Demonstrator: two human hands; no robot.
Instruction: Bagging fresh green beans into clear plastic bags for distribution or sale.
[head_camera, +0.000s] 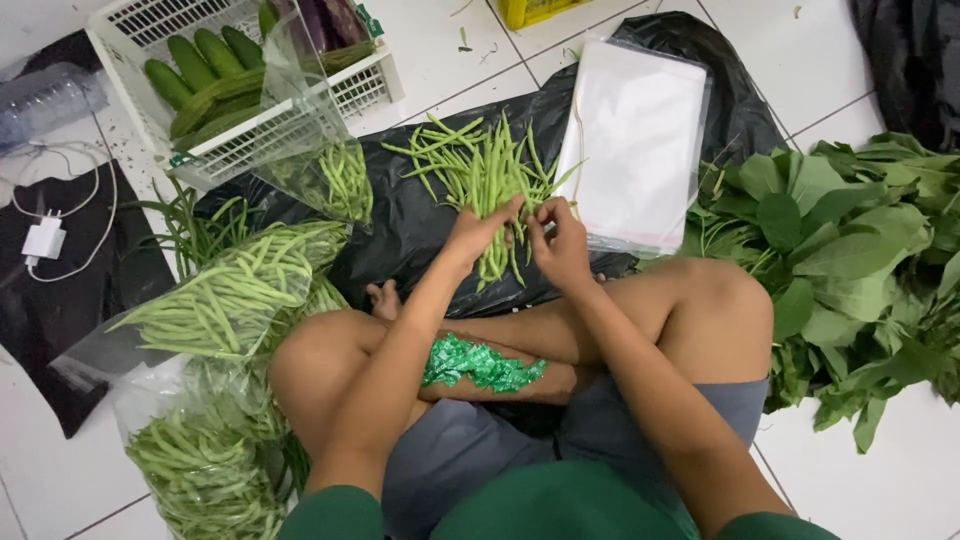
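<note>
A loose pile of green beans lies on a black plastic sheet on the tiled floor in front of my crossed legs. My left hand rests on the near end of the pile with fingers closed around a few beans. My right hand is right beside it, fingers pinched on bean tips. A bunch of green wrapped ties lies on my leg.
Clear bags filled with green beans lie at my left. A white crate with cucumbers stands at the back left. A stack of clear plastic bags lies behind the pile. Leafy greens are heaped at the right. A charger lies far left.
</note>
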